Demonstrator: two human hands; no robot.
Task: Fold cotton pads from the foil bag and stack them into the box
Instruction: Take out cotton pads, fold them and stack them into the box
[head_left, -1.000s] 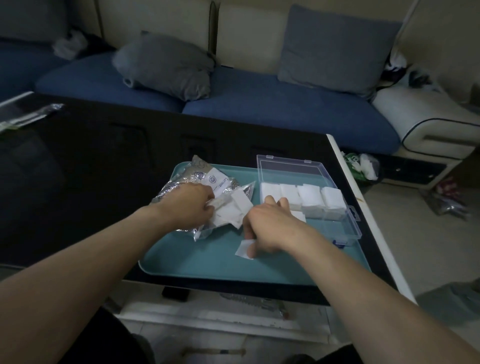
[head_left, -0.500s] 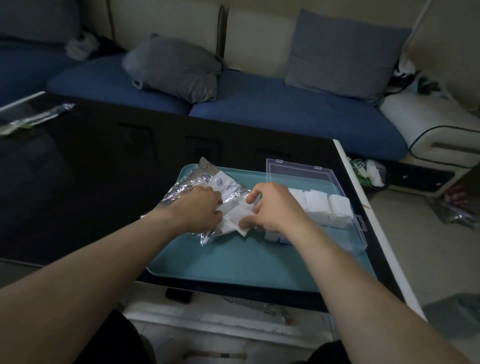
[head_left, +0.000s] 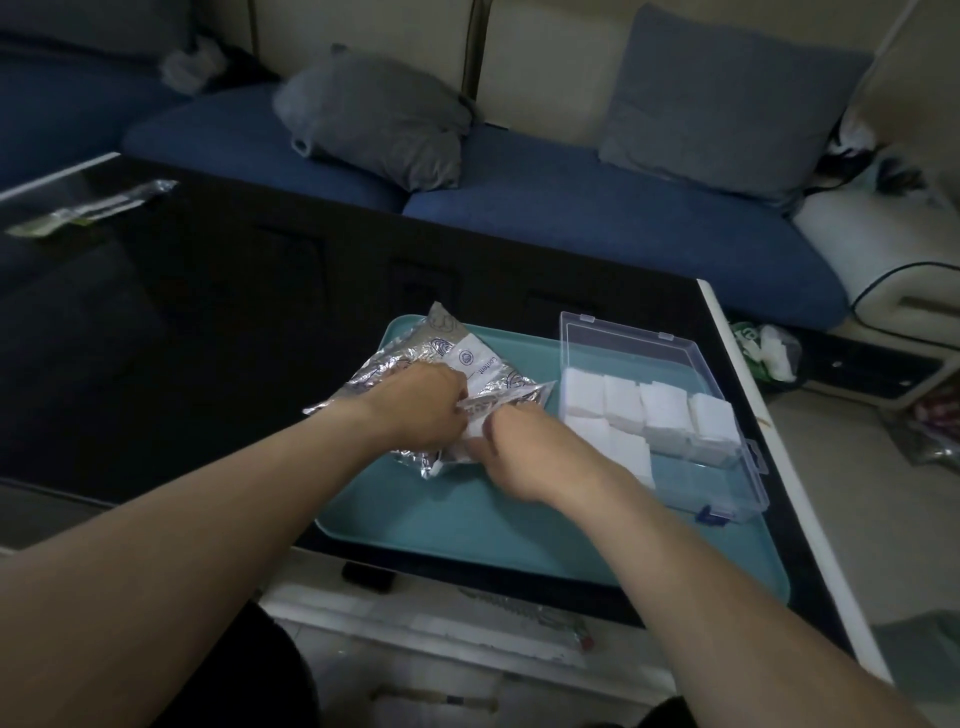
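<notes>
Hands (head_left: 415, 410) (head_left: 519, 452) at foil bag (head_left: 441, 348)

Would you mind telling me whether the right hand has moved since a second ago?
Yes. The right hand has left the clear box and moved left to the foil bag.

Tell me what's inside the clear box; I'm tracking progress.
The box holds stacks of white folded pads: four along the far side and more nearer the right hand. Its near right end is bare. The forearm hides the near left corner.
</notes>
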